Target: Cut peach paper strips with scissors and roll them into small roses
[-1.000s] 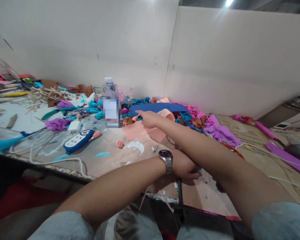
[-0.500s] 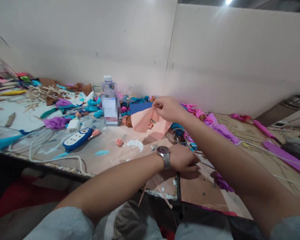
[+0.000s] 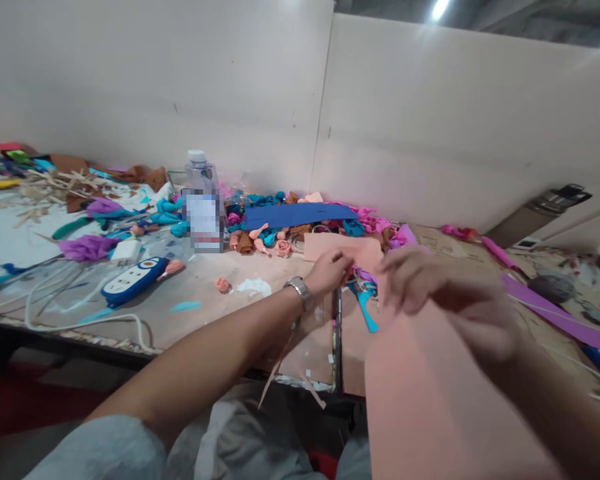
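A large sheet of peach crepe paper (image 3: 420, 393) hangs from my right hand (image 3: 430, 287), which is closed on its upper edge and blurred by motion. My left hand (image 3: 330, 273), wearing a metal-strapped watch (image 3: 299, 293), pinches a peach piece of the paper that spreads behind its fingers. Whether this piece joins the larger sheet is hidden by the hands. Just beyond, a blue paper strip (image 3: 300, 216) lies over a heap of teal, pink and brown paper pieces. Peach paper roses (image 3: 283, 248) sit in front of it.
A clear bottle (image 3: 200, 175) stands behind a propped phone (image 3: 203, 220). To the left are a blue-and-white power strip (image 3: 137, 280), its white cable, a purple paper flower (image 3: 87, 248) and wood sticks. A steel flask (image 3: 540, 213) leans at the back right.
My right hand has brought the peach paper off the heap toward me and to the right, uncovering the blue strip and roses. My left hand has moved forward and taken hold of peach paper.
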Demonstrator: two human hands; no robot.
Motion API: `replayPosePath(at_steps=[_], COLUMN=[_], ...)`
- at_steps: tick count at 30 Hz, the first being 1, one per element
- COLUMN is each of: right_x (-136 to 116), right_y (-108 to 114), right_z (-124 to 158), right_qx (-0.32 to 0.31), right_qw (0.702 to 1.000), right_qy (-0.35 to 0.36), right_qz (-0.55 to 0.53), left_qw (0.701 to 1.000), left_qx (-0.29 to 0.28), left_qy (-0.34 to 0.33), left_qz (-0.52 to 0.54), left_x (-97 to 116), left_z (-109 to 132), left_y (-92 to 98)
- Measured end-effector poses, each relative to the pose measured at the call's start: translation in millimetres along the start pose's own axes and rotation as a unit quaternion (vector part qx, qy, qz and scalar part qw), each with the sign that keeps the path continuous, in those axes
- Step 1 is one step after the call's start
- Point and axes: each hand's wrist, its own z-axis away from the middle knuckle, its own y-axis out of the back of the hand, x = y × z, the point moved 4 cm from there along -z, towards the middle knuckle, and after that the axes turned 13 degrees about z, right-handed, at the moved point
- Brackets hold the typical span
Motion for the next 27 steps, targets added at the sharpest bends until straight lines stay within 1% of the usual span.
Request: replayPosePath(at_steps=[1, 3, 4, 6, 8, 9, 11, 12, 14, 16, 17, 19, 21, 25, 27], right_x=[0.5, 6.2, 10.7, 22.6, 36.8, 44.5, 62.1, 71.5, 91.2, 111.3, 120.4, 135.2, 145.8, 156.6, 157.0], right_y=[-6.1, -16.6, -20.2, -21.7, -14.4, -8.4, 4.7, 10.6, 18.0, 17.9, 14.7, 5.5, -1.3, -12.3, -19.5], right_z=[12.5, 32.6, 39.7, 48.3, 50.6, 50.3, 48.8, 48.1, 48.3, 51.6, 54.2, 60.9, 67.5, 75.8, 77.8], right_qx=[-0.050, -0.121, -0.144, -0.162, -0.137, -0.116, -0.064, -0.034, 0.015, 0.036, 0.024, -0.020, -0.034, -0.004, -0.003], right_qw=[0.999, 0.993, 0.989, 0.986, 0.990, 0.992, 0.993, 0.991, 0.977, 0.957, 0.945, 0.922, 0.910, 0.891, 0.893], right_qy=[0.005, 0.009, 0.008, -0.004, -0.028, -0.044, -0.093, -0.119, -0.165, -0.211, -0.231, -0.262, -0.280, -0.327, -0.352], right_qz=[-0.006, 0.006, 0.019, 0.031, 0.024, 0.015, -0.026, -0.060, -0.131, -0.195, -0.229, -0.284, -0.303, -0.316, -0.282], left_qw=[1.000, 0.997, 0.996, 0.993, 0.995, 0.997, 0.991, 0.979, 0.941, 0.901, 0.885, 0.862, 0.851, 0.845, 0.844], left_qx=[0.012, 0.020, 0.017, 0.006, -0.022, -0.041, -0.084, -0.104, -0.147, -0.191, -0.206, -0.215, -0.207, -0.187, -0.179], left_qy=[0.009, 0.032, 0.045, 0.073, 0.074, 0.055, -0.016, -0.056, -0.128, -0.172, -0.183, -0.186, -0.182, -0.181, -0.174], left_qz=[0.022, 0.061, 0.078, 0.095, 0.067, 0.027, -0.099, -0.167, -0.277, -0.349, -0.376, -0.419, -0.447, -0.467, -0.474], left_x=[-0.4, -1.7, -2.5, -4.2, -3.6, -1.6, 4.8, 8.3, 13.5, 15.1, 14.7, 12.6, 10.7, 9.5, 8.5], left_z=[-1.1, -1.4, -0.5, 3.0, 8.1, 10.7, 16.1, 18.6, 23.0, 25.8, 26.3, 25.9, 25.1, 25.6, 26.2], left_y=[1.2, 1.6, 0.8, -2.0, -5.6, -7.4, -10.9, -12.5, -15.8, -18.5, -19.2, -19.0, -18.0, -17.2, -17.3])
